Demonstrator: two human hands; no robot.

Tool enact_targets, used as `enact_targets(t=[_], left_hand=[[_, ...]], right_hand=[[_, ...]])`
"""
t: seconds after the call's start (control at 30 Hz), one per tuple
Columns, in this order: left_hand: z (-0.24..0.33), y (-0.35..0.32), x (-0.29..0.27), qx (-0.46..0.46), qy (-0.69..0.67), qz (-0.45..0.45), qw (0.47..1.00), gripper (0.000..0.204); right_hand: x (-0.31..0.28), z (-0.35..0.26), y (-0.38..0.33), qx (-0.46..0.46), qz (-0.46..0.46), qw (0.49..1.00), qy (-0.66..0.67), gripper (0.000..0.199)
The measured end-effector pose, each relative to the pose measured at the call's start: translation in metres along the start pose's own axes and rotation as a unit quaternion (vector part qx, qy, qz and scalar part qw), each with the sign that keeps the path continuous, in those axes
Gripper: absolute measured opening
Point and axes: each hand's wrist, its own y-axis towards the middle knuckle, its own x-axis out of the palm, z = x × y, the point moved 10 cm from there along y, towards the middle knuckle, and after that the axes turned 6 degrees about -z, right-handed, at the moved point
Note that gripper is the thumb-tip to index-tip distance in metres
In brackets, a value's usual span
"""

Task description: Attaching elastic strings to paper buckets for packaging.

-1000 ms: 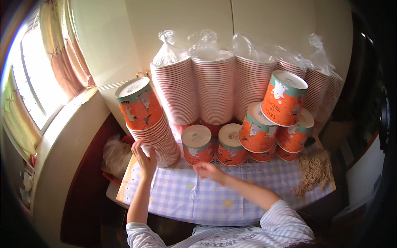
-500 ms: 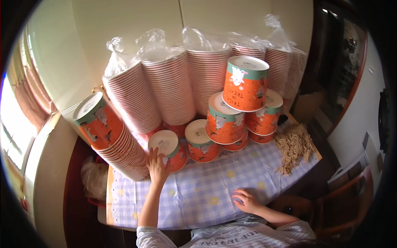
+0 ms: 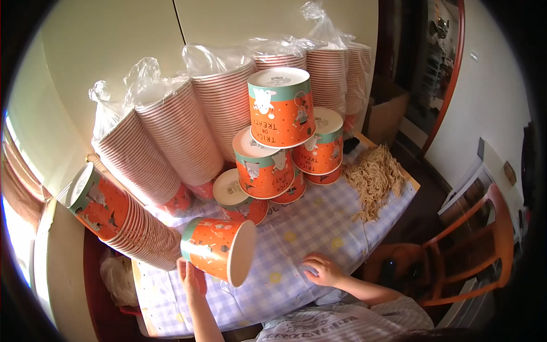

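Observation:
My left hand (image 3: pixel 192 279) holds an orange paper tub (image 3: pixel 219 249) with a teal rim band, lifted off the table and tipped on its side, its open mouth facing right. My right hand (image 3: pixel 322 269) rests flat on the checked tablecloth (image 3: pixel 307 228), holding nothing. Behind the lifted tub stands a pile of upside-down orange tubs (image 3: pixel 279 142), stacked in tiers. A leaning nested stack of the same tubs (image 3: pixel 117 219) lies just left of my left hand.
Several tall nested cup stacks in clear plastic bags (image 3: pixel 188 125) lean against the wall at the back. A heap of pale straw-like fibre (image 3: pixel 373 176) lies on the table's right end. A red wooden chair (image 3: pixel 467 251) stands to the right, a cardboard box (image 3: pixel 387 117) behind.
My left hand has taken an orange tub from the row on the table, lifted it and tipped it sideways. My right hand drew back toward my body. The view swung left.

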Motion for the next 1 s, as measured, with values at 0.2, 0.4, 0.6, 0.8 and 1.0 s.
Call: enact_targets(t=[0.2, 0.4, 0.6, 0.8, 1.0], left_hand=[[-0.115, -0.012, 0.026, -0.247, -0.139, 0.043, 0.958, 0.031], [-0.205, -0.003, 0.023, -0.346, -0.149, 0.015, 0.926, 0.037], [-0.21, 0.003, 0.054, -0.355, -0.104, -0.037, 0.928, 0.04], [-0.192, 0.007, 0.081, -0.318, -0.137, -0.091, 0.934, 0.033], [-0.197, 0.014, 0.079, -0.298, -0.116, -0.094, 0.943, 0.027]], right_hand=[[0.002, 0.012, -0.001, 0.02, -0.01, 0.998, 0.055, 0.039], [0.014, 0.042, -0.008, 0.063, 0.012, 0.954, 0.293, 0.067], [0.012, 0.052, -0.01, 0.068, 0.05, 0.915, 0.395, 0.088], [0.032, 0.064, -0.011, 0.119, 0.011, 0.918, 0.379, 0.057], [0.029, 0.082, -0.006, 0.235, 0.105, 0.899, 0.355, 0.037]])
